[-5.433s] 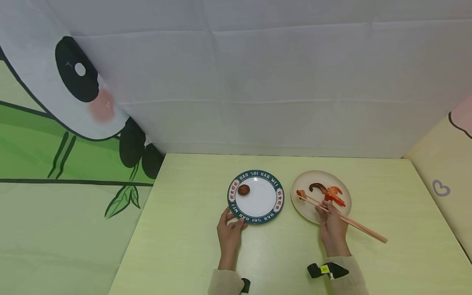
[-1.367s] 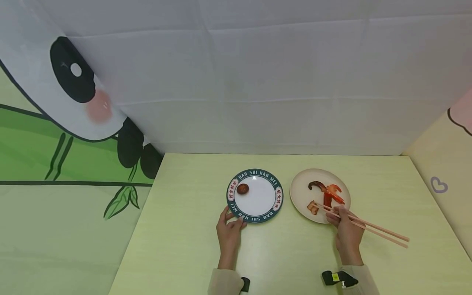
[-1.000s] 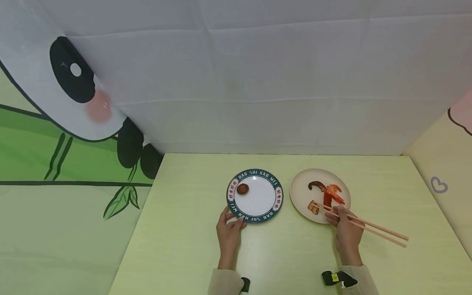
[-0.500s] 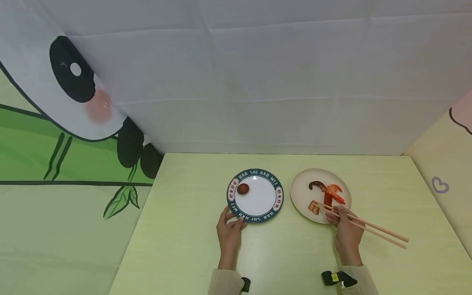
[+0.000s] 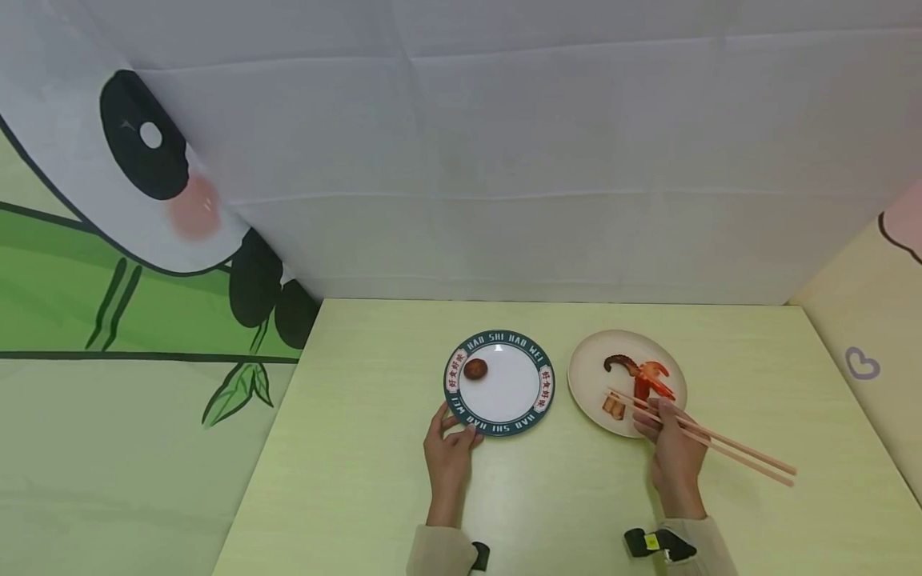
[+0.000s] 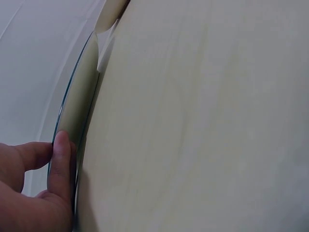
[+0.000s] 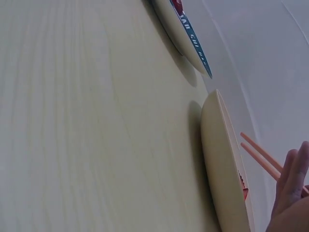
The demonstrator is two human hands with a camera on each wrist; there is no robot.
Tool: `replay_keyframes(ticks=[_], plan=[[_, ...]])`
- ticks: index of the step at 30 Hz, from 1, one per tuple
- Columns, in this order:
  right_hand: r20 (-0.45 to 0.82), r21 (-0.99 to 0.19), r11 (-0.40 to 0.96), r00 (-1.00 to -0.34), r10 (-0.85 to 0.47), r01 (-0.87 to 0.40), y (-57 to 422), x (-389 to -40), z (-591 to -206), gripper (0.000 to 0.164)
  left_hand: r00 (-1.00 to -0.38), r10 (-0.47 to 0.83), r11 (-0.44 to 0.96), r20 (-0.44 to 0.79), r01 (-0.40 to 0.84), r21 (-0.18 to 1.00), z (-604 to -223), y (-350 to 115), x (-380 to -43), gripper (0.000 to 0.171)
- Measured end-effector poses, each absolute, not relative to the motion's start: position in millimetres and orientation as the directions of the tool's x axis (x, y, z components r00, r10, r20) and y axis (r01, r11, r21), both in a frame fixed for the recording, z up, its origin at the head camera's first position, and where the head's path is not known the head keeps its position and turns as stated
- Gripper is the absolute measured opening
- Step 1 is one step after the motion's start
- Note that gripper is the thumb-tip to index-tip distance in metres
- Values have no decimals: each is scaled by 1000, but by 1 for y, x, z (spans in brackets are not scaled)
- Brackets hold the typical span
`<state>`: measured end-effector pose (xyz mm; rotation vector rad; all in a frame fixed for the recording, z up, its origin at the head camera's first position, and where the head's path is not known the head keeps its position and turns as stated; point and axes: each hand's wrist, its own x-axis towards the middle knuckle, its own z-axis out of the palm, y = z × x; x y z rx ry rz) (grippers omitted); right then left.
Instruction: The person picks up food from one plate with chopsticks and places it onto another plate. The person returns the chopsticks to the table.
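In the head view my left hand (image 5: 450, 460) grips the near-left rim of a green-rimmed white plate (image 5: 513, 384); the left wrist view shows thumb and fingers on its edge. A round brown piece of food like a mushroom (image 5: 475, 369) lies on that plate. My right hand (image 5: 677, 450) holds a pair of wooden chopsticks (image 5: 745, 452) over the near side of a cream plate (image 5: 587, 360). The chopsticks' tips stand slightly apart, nothing between them in the right wrist view, close over a tan food chunk (image 5: 614, 407). Beside it lie a dark curled tentacle (image 5: 621, 362) and red food pieces (image 5: 654, 378).
Both plates stand side by side on a pale yellow-green table (image 5: 374, 496). A white cloth wall (image 5: 533, 176) rises behind its far edge, a green printed panel (image 5: 108, 296) at left. The right wrist carries a black strap device (image 5: 659, 544).
The chopsticks' tips were at the tan chunk near the cream plate's left rim; hand and chunk moved right and nearer. Just now the tips shifted slightly off the chunk. My left hand stayed.
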<state>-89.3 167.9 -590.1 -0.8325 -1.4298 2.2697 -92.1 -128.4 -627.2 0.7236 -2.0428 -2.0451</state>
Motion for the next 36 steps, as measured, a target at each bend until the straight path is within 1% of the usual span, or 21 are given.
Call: replay_keyframes(ticks=[7, 16, 22, 26, 36], plan=[[-283, -889, -457, -790, 543, 4, 161, -93, -585, 20, -877, -427, -60, -221, -216, 974, -628, -130, -92, 70], [-310, -896, -440, -790, 530, 57, 154, -95, -581, 21, -882, -414, -76, -227, -216, 974, -623, -130, -90, 69], [-282, -891, -454, -805, 521, 18, 149, -96, -582, 20, -883, -411, -82, -227, -212, 974, -623, -131, -89, 69], [-258, -896, -445, -817, 515, 2, 146, -96, -582, 24, -882, -411, -81, -230, -216, 973, -623, -131, -88, 69], [-247, -900, -436, -840, 484, 14, 136, -97, -578, 22, -885, -411, -69, -218, -208, 976, -621, -131, -88, 68]])
